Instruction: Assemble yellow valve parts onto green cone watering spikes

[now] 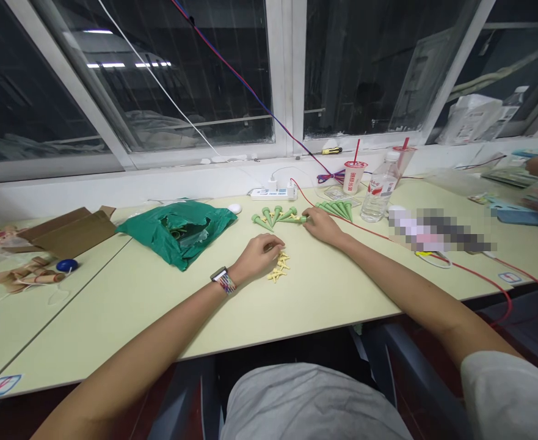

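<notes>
Yellow pegs [276, 277] remaining beside curled fingers of left hand [258, 252]; others already among green spikes [263, 223], near right hand [322, 226]; both grips unclear.

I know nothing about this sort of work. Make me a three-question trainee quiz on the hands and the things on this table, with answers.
1. Multiple choice: what lies closest to the left hand?
A) cardboard box
B) small yellow pieces
C) blue ball

2. True or false: the green plastic bag lies to the left of the clear bottle.

3. Short answer: what colour is the tapered piece that the right hand touches?

Key:
1. B
2. True
3. Green
</notes>
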The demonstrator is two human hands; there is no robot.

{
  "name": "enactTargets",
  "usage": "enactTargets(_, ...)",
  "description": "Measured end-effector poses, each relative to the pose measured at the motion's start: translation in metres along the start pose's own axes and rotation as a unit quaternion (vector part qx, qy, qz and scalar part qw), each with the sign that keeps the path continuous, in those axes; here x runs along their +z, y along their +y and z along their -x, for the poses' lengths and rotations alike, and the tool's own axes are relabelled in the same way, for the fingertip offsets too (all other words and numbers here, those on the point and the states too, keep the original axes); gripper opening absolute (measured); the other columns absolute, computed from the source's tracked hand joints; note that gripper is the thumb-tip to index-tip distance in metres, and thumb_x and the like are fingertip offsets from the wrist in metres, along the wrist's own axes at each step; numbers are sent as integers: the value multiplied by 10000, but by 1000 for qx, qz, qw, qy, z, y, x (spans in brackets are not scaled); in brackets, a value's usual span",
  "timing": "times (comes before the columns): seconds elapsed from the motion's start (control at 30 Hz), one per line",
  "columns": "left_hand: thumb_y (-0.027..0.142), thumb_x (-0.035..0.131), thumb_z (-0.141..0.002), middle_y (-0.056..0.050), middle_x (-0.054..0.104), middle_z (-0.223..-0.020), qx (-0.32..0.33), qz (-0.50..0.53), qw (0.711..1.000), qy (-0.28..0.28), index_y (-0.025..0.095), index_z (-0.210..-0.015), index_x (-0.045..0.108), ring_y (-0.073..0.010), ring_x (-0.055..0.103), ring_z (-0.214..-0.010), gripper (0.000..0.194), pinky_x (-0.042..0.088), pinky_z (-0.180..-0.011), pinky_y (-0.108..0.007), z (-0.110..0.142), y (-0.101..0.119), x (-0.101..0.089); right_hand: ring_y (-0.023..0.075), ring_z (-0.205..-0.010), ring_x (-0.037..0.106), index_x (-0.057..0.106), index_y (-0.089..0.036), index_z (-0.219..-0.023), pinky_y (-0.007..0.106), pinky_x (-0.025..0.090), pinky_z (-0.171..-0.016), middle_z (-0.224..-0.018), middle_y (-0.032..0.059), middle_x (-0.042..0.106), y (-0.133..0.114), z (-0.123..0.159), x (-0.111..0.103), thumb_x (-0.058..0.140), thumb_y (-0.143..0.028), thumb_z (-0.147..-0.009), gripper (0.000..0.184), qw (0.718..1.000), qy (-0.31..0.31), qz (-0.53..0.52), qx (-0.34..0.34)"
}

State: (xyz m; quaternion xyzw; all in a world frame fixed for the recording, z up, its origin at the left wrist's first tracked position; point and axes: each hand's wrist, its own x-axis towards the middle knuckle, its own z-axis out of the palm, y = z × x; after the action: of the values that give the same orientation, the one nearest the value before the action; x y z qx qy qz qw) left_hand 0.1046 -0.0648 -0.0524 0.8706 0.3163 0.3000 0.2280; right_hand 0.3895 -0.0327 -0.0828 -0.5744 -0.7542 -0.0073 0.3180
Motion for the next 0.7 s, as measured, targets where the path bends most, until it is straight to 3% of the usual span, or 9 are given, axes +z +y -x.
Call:
enactTargets(0.17,301,636,-980,-53,760,-1076,25,27,998,57,217,-1067,732,-221,719,-991,154,571,-926,-381,1,-1,1,269,-1051,620,652,-188,-1142,404,523,-968,-1108,109,644,-12,12,-19,635,-169,-871,272,993,80,-48,-76)
enactTargets(0.3,347,705,-979,-86,709,-1256,56,27,992,110,236,-1287,644,-207,717,-1019,333,590,-937,-372,2,3,-1,251,-1000,620,660,-211,-1241,402,551,-904,-1092,98,608,-45,26,-28,628,-205,-925,317,968,134,-79,-198)
enactTargets(0.4,387,677,-1015,-79,721,-1214,89,11,989,117,243,-1241,669,-200,718,-989,268,584,-919,-360,3,6,-3,248,-989,624,661,-223,-1297,401,573,-850,-1090,100,608,-75,34,-24,635,-212,-944,354,947,148,-100,-268)
enactTargets(0.53,394,613,-1049,-59,761,-1026,112,3,984,137,220,-1031,706,-209,718,-951,198,571,-876,-347,5,9,-5,252,-1055,648,628,-227,-1372,430,597,-907,-1137,113,631,-99,40,-17,622,-238,-995,377,936,165,-168,-261)
enactTargets(0.7,464,626,-1026,-67,785,-1042,59,34,987,145,213,-1018,721,-229,730,-973,268,572,-895,-361,6,13,-5,255,-1152,670,597,-301,-1444,465,576,-1032,-1259,96,703,-102,42,-19,562,-305,-1061,385,946,101,-228,-209)
